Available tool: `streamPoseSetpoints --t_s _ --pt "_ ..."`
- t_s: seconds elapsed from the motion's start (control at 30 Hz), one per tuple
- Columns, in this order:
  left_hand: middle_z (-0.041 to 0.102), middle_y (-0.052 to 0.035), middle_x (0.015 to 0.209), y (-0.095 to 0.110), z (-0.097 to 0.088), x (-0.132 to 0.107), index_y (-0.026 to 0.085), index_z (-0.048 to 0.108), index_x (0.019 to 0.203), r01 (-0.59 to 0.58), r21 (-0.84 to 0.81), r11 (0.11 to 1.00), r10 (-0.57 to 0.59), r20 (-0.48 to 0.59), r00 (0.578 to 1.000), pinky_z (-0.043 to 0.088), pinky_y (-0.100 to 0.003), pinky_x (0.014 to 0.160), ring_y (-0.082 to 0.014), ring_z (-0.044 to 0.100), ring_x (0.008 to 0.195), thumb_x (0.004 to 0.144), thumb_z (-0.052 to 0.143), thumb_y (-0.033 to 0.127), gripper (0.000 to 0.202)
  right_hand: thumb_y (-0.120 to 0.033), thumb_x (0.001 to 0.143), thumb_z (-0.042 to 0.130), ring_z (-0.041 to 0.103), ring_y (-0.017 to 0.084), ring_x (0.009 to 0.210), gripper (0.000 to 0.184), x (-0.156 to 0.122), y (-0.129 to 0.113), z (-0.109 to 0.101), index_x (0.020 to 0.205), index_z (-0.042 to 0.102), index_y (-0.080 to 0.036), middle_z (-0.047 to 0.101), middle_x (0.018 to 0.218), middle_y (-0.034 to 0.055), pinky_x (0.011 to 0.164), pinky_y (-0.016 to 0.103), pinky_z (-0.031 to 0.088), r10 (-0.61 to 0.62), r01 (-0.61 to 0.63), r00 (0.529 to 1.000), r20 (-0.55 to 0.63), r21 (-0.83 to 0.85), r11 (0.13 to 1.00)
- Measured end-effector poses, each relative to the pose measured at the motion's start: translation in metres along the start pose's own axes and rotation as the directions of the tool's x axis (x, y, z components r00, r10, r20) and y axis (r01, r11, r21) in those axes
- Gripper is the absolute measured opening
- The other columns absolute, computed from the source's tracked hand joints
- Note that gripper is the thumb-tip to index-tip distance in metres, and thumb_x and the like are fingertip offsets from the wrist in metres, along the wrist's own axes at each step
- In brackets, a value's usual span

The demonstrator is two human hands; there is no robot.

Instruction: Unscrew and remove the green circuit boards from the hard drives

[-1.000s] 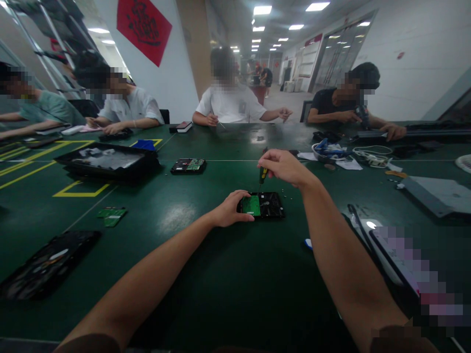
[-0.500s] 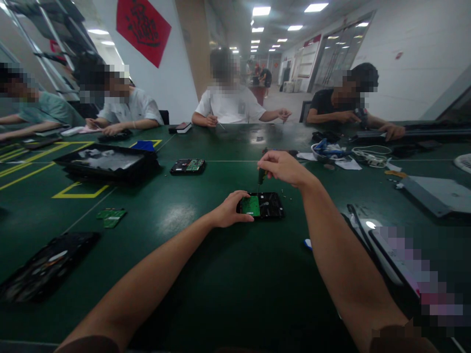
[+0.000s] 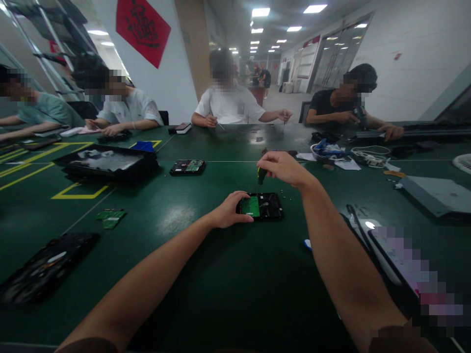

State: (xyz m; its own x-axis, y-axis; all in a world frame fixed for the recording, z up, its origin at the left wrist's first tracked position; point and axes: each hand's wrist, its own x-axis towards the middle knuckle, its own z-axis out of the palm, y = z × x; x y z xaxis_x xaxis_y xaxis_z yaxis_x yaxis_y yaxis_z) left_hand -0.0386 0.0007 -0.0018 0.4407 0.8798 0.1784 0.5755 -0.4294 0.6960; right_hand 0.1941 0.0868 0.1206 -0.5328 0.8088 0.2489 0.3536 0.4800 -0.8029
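A black hard drive (image 3: 271, 206) with a green circuit board (image 3: 250, 206) on its left half lies flat on the green table. My left hand (image 3: 232, 210) grips its left end, thumb along the near edge and fingers at the far edge. Above the drive, my right hand (image 3: 281, 166) is closed round the top of a screwdriver (image 3: 261, 175) with a dark green and yellow handle. The screwdriver stands upright, its thin shaft reaching down to the drive's far edge near the board. Several tiny screws (image 3: 287, 197) are scattered to the right of the drive.
Another hard drive (image 3: 188, 166) lies farther back, and a loose green circuit board (image 3: 111, 217) is at left. A black tray (image 3: 106, 164) and a dark drive-like unit (image 3: 47, 267) occupy the left. At right are a bowl (image 3: 326, 149) and a grey metal panel (image 3: 436, 193). Several people sit opposite.
Both hands keep nearly the same place on the drive and screwdriver. The screwdriver handle looks slightly turned, with more of its yellow showing.
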Motion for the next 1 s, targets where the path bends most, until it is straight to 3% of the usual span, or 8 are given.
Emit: streamPoseSetpoints --t_s 0.2,0.33,0.57,0.8,0.9,1.0 --pt "0.046 -0.0136 0.151 -0.0010 0.0012 0.0012 0.025 0.051 0.140 -0.009 0.016 1.000 0.010 -0.010 1.000 0.036 -0.053 0.119 -0.0347 0.043 0.141 0.073 0.083 0.056 0.081 -0.047 0.099 0.056 0.060 0.012 0.060 0.030 -0.0009 -0.0025 0.0037 0.097 0.069 -0.020 0.070 0.087 0.0058 0.051 0.028 0.044 -0.024 0.017 0.997 0.068 0.099 0.995" --pt "0.047 -0.0147 0.150 0.0005 0.0011 0.0010 0.023 0.051 0.140 -0.015 0.025 1.000 0.016 -0.012 1.000 0.035 -0.052 0.119 -0.0343 0.043 0.141 0.073 0.083 0.056 0.081 -0.042 0.098 0.058 0.062 0.014 0.062 0.025 -0.0003 -0.0026 0.0039 0.104 0.070 -0.020 0.069 0.082 0.0046 0.054 0.029 0.047 -0.022 0.014 0.997 0.072 0.107 0.994" --pt "0.045 -0.0145 0.152 0.0006 -0.0004 0.0001 0.025 0.050 0.142 0.005 0.003 1.000 -0.005 0.005 1.000 0.036 -0.054 0.118 -0.0351 0.042 0.142 0.074 0.082 0.057 0.082 -0.046 0.090 0.070 0.059 0.013 0.060 0.026 -0.0016 -0.0014 0.0013 0.089 0.068 -0.021 0.066 0.074 0.0032 0.050 0.029 0.041 -0.006 0.006 1.000 0.019 0.014 1.000" --pt "0.046 -0.0134 0.151 0.0012 0.0001 0.0009 0.025 0.051 0.141 0.007 0.008 1.000 -0.007 -0.002 1.000 0.035 -0.055 0.118 -0.0357 0.043 0.141 0.072 0.083 0.056 0.082 -0.045 0.097 0.056 0.065 0.014 0.065 0.028 -0.0013 -0.0063 0.0054 0.099 0.068 -0.019 0.073 0.099 0.0087 0.051 0.028 0.047 0.018 -0.031 0.996 0.087 0.153 0.988" --pt "0.046 -0.0136 0.151 0.0017 -0.0001 0.0003 0.025 0.050 0.141 0.004 0.006 1.000 -0.004 -0.004 1.000 0.036 -0.055 0.118 -0.0354 0.044 0.141 0.072 0.083 0.056 0.082 -0.042 0.096 0.058 0.061 0.013 0.062 0.026 -0.0002 -0.0045 0.0037 0.103 0.070 -0.021 0.072 0.090 0.0062 0.049 0.027 0.043 0.014 -0.020 0.997 0.070 0.097 0.995" --pt "0.046 -0.0143 0.151 0.0005 0.0001 0.0001 0.024 0.050 0.142 -0.007 0.010 1.000 0.007 -0.007 1.000 0.036 -0.053 0.118 -0.0344 0.044 0.140 0.074 0.082 0.057 0.082 -0.042 0.092 0.063 0.057 0.013 0.060 0.023 0.0004 -0.0022 0.0015 0.093 0.071 -0.021 0.066 0.074 0.0032 0.050 0.027 0.040 0.001 -0.001 1.000 0.029 0.013 1.000"
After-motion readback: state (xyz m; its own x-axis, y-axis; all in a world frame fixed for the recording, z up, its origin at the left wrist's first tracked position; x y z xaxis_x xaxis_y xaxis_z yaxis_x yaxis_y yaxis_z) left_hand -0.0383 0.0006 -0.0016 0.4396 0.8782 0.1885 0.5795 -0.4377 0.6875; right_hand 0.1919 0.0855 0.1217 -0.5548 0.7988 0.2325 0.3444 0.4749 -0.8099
